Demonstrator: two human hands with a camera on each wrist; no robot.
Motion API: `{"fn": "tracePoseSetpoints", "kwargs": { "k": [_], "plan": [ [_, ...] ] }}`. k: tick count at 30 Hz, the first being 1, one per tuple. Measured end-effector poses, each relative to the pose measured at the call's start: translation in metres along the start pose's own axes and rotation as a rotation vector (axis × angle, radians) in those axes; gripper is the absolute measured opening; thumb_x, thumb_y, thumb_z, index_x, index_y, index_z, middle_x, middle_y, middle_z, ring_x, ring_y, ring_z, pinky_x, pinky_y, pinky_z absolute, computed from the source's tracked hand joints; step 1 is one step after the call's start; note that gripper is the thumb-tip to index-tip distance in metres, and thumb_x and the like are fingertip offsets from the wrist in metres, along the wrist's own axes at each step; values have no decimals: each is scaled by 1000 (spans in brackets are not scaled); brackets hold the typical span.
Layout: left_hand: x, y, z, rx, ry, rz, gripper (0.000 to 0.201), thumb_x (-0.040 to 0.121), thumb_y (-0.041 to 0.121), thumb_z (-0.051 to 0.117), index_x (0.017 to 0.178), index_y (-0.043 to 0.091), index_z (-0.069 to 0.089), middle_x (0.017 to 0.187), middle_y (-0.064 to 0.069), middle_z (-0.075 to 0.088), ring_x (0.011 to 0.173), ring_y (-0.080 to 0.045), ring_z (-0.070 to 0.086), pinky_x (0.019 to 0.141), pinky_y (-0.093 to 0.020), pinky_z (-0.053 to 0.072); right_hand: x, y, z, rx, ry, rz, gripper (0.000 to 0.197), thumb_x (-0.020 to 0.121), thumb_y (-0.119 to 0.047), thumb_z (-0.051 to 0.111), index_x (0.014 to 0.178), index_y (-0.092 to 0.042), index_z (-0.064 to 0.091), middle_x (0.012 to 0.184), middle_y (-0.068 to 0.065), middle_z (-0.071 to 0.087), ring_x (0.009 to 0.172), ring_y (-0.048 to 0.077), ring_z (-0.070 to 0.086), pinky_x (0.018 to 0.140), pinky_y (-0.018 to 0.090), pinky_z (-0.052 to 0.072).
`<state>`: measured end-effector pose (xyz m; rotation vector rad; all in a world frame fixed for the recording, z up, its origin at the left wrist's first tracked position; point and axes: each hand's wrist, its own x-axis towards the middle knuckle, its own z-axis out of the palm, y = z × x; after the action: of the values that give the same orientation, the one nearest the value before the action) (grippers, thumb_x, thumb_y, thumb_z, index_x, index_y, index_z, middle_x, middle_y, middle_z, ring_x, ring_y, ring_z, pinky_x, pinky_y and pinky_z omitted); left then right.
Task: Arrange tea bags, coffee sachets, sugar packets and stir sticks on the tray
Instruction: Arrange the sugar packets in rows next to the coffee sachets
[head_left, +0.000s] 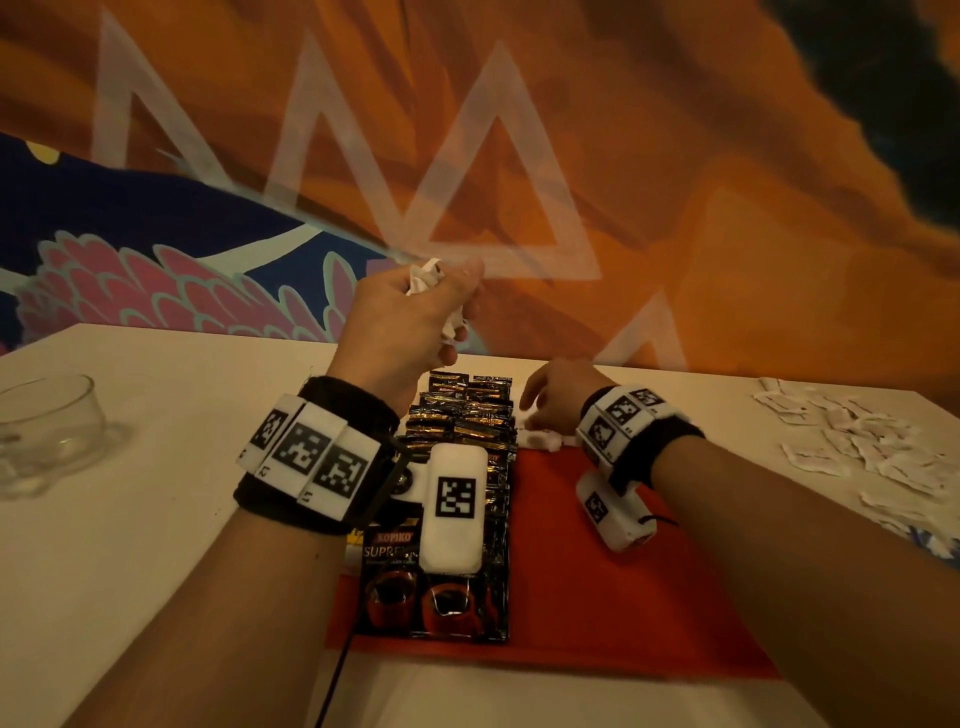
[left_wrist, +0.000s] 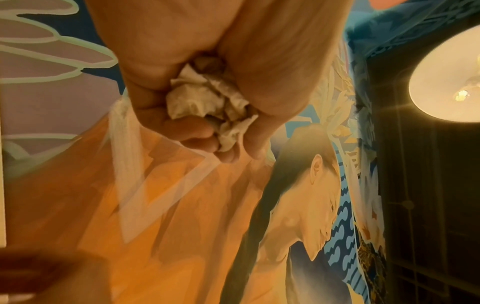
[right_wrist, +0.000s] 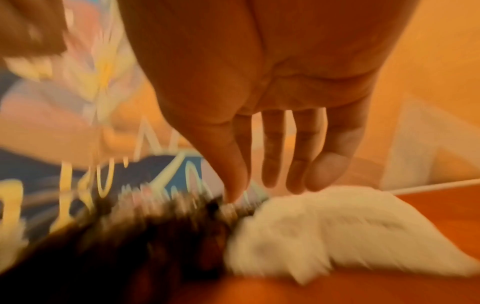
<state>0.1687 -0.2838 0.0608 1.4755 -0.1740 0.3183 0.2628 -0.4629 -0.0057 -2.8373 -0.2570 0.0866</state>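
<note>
A red tray is lying on the white table. Along its left side a row of black coffee sachets is already laid, each one overlapping the next, probably so that they take little room.

A bunch of small white packets is being held high above the sachets by the left hand, whose fingers are curled tightly round them; they are likely being kept there as a supply.

The right hand is being lowered with straight, relaxed fingers onto a few white packets at the far edge of the tray, just beside the sachets. Nothing is being gripped by it; the packets seem only to be pressed into place.

More white packets are lying scattered on the table, well apart on the right. A glass bowl is standing on the left.
</note>
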Motion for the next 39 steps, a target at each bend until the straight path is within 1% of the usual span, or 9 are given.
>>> {"fn": "tracePoseSetpoints", "kwargs": {
  "k": [7, 11, 14, 17, 19, 21, 27, 31, 39],
  "plan": [
    [-5, 6, 2, -60, -287, -258, 61, 81, 73, 46, 75, 13, 60, 63, -2, 55, 51, -12, 47, 42, -19, 30, -56, -24, -54, 488, 405, -319, 6, 88, -23, 72, 85, -28, 70, 85, -12, 70, 79, 4, 64, 76, 26, 53],
    [-6, 6, 2, -132, -443, -315, 69, 73, 79, 42, 73, 13, 59, 61, -3, 52, 47, -12, 44, 38, -17, 30, -89, -37, -63, 772, 451, -481, 2, 88, -18, 71, 89, -20, 71, 80, -5, 70, 74, 10, 66, 65, 26, 53],
    [-8, 3, 4, -171, -500, -335, 69, 71, 81, 43, 77, 14, 62, 63, -3, 53, 46, -11, 45, 38, -17, 32, -105, -40, -62, 754, 392, -568, 28, 77, -29, 81, 101, -19, 71, 87, -4, 72, 81, 10, 68, 68, 27, 54],
    [-9, 1, 11, -222, -456, -323, 72, 72, 79, 43, 87, 14, 67, 69, -3, 59, 51, -11, 52, 41, -20, 40, -109, -44, -52, 551, 492, -634, 50, 61, -40, 90, 103, -25, 68, 87, -14, 66, 82, 6, 63, 67, 19, 50],
    [-11, 0, 14, -228, -447, -313, 75, 74, 81, 40, 90, 12, 64, 70, -3, 54, 51, -11, 49, 41, -20, 38, -105, -45, -41, 458, 614, -678, 42, 64, -35, 89, 98, -21, 68, 86, -19, 62, 78, 3, 58, 64, 10, 42],
    [-12, -2, 16, -226, -457, -317, 73, 74, 84, 37, 83, 15, 60, 63, -1, 45, 45, -10, 41, 40, -18, 27, -100, -46, -35, 520, 670, -645, 23, 72, -27, 84, 90, -19, 71, 82, -18, 64, 77, 3, 60, 64, 11, 44],
    [-8, -8, 12, -166, -443, -337, 77, 73, 86, 38, 81, 15, 65, 60, -3, 47, 44, -11, 44, 40, -17, 29, -97, -42, -37, 1130, 419, -424, 2, 85, -7, 72, 86, -7, 71, 78, 1, 70, 68, 9, 65, 60, 23, 49],
    [-9, -7, 15, -87, -369, -298, 56, 72, 71, 54, 74, 14, 54, 58, 0, 47, 46, -11, 42, 43, -19, 26, -96, -41, -43, 1476, 316, -283, 2, 90, -5, 65, 90, -7, 64, 84, 8, 68, 70, 19, 66, 56, 26, 48],
    [-4, -12, 15, -119, -131, -109, 22, 76, 32, 73, 86, 14, 64, 71, 1, 59, 55, -10, 49, 41, -20, 34, -91, -32, -42, 1399, 298, -317, 16, 87, 3, 66, 97, -8, 60, 74, 5, 69, 62, 14, 63, 55, 23, 52]
  ]
}}
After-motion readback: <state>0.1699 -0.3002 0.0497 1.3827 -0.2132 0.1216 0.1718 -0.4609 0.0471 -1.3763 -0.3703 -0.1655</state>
